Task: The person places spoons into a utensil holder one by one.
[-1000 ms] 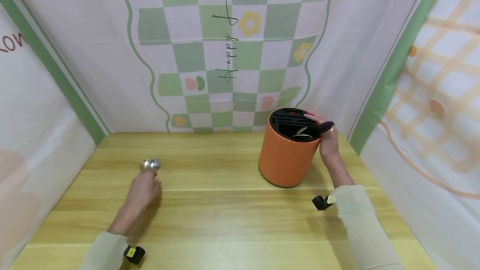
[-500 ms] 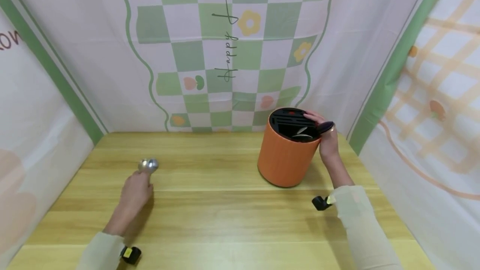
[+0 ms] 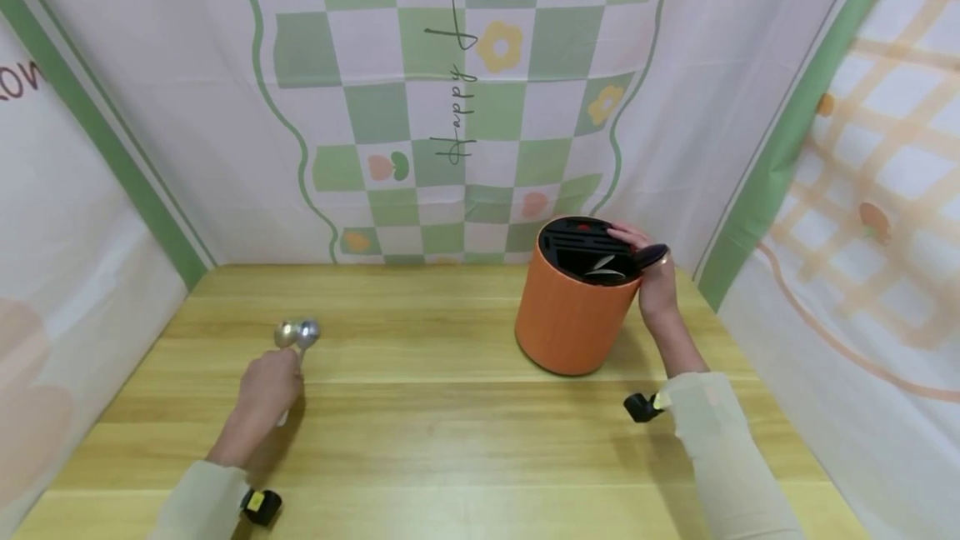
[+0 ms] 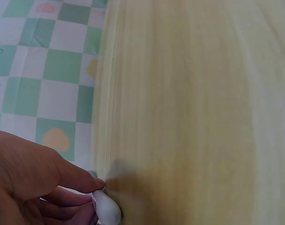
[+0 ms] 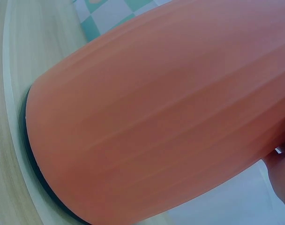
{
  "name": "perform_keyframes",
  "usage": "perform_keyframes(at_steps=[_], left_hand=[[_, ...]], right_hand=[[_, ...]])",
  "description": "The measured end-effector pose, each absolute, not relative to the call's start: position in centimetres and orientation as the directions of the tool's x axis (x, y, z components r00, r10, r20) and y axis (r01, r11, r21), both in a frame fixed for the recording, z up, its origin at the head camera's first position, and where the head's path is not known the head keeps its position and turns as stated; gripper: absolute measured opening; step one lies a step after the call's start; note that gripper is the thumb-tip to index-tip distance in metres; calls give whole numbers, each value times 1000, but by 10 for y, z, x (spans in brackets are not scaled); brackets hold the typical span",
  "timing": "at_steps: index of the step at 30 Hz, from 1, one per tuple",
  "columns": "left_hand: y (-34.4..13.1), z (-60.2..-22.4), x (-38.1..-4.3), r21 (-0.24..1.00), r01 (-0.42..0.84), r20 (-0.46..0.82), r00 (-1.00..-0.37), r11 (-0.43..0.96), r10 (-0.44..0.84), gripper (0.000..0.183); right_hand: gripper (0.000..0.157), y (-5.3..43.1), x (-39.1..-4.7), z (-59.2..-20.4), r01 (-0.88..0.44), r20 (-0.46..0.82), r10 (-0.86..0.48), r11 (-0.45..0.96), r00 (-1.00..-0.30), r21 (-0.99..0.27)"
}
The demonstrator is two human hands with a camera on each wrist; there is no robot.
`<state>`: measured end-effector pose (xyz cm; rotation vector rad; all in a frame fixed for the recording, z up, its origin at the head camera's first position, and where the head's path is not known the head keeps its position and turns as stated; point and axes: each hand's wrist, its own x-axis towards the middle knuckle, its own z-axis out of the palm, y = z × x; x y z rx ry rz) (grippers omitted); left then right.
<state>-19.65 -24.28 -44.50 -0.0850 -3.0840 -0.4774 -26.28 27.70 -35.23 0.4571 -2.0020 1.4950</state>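
Two shiny metal spoons [image 3: 307,330] are in my left hand [image 3: 268,386], gripped by their handles with the rounded ends pointing away. A pale handle end sticks out below the hand. In the left wrist view, a rounded pale end [image 4: 107,209] shows at the fingertips. My right hand [image 3: 657,286] holds the upper right side of an orange utensil holder [image 3: 573,323], fingers over its black slotted top. A dark oval utensil end [image 3: 651,255] sticks out at that hand, and pale metal pieces [image 3: 604,272] show inside. The holder's ribbed side fills the right wrist view.
The wooden table [image 3: 442,440] reaches back to a hanging cloth [image 3: 435,119] with green and white checks. More cloth [image 3: 870,215] hangs along the right and left sides. A small black camera [image 3: 261,507] sits at each wrist.
My left hand has shifted slightly left and towards me. The spoons' rounded ends stand farther out from the fingers, and a handle end now shows below. My right hand and the holder stay put.
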Motion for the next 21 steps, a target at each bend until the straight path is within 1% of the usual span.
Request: perform_keyframes(at_steps=[8, 13, 21], left_hand=[[-242, -444, -197, 369, 28, -50, -997, 929, 50, 14], [-239, -441, -195, 428, 15, -75, -996, 904, 53, 11], [-231, -438, -193, 510, 19, -47, -998, 860, 50, 11]], right_hand=[[48, 273, -258, -347, -605, 651, 71, 306, -755, -735], [47, 274, -258, -348, -595, 643, 76, 309, -762, -742], [46, 273, -257, -347, -593, 638, 82, 294, -766, -750]])
